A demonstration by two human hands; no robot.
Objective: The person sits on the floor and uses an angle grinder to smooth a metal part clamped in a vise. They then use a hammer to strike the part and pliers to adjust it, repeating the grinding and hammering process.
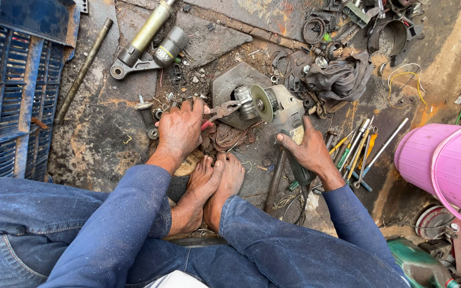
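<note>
My right hand (309, 151) grips the body of a grey angle grinder (284, 110), its disc (262, 103) facing left. My left hand (180, 128) is closed on red-handled pliers (221, 112) whose jaws reach toward a small metal part (245, 101) right at the disc. Under the pliers lies a brownish rag (226, 137). My bare feet (209, 186) rest on the greasy floor just below, between my blue-sleeved arms.
A blue plastic crate (12, 85) stands at left. A shock absorber (145, 37), a long rod (84, 69), a dark cloth (342, 77) and scattered parts lie beyond. Several screwdrivers (358, 152) lie at right, next to a pink bucket (446, 162).
</note>
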